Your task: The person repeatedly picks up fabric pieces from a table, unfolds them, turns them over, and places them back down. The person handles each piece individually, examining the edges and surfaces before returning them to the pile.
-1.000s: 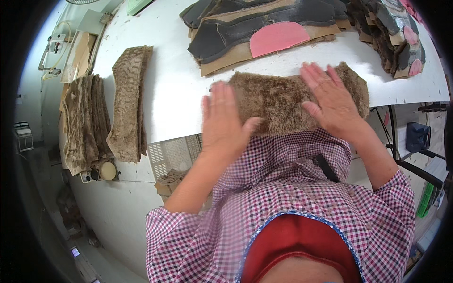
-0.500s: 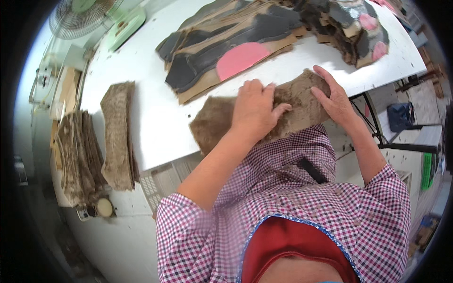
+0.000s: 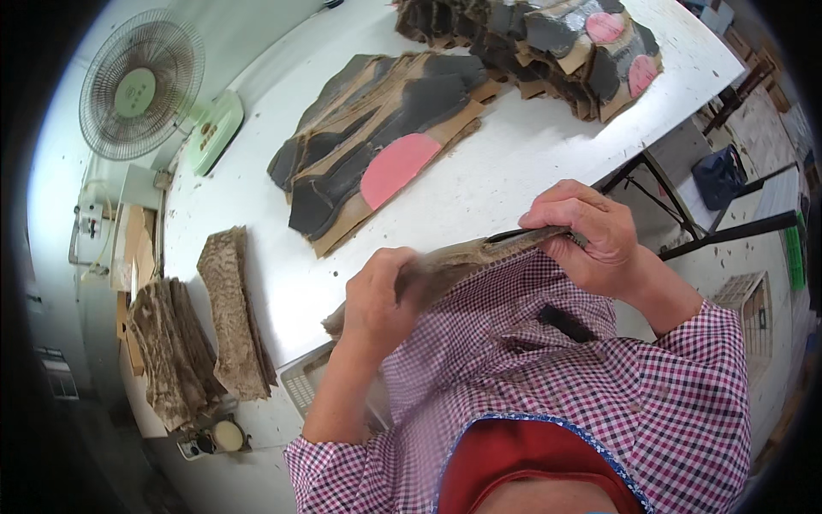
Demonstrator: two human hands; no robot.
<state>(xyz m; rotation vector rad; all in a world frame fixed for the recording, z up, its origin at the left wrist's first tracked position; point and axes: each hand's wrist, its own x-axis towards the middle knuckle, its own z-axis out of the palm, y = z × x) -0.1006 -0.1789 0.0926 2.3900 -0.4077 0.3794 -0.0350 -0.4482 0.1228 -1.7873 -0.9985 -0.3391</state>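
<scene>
A brown plush fabric piece (image 3: 467, 259) is raised at the near edge of the white table, seen almost edge-on. My left hand (image 3: 381, 295) is closed round its left part, the fingers slightly blurred. At the other end, my right hand (image 3: 586, 231) pinches it between thumb and fingers. Beyond my hands lies a spread stack of tan and dark grey cut pieces (image 3: 342, 184), topped by a pink half-round patch (image 3: 400, 170). A cut piece of brown plush (image 3: 229, 313) rests at the table's left edge, beside a thicker pile of similar brown pieces (image 3: 171, 351).
A second, bulky stack of cut pieces (image 3: 548, 51) with pink patches sits at the table's far right. On the left stands a pale green fan (image 3: 141, 90). A dark blue bag (image 3: 721, 176) is under the table's right side, near black metal legs (image 3: 728, 231).
The brown plush piece has gone from lying flat under my hands to being lifted and tilted edge-on. Both hands have closed on it. The whole view has shifted.
</scene>
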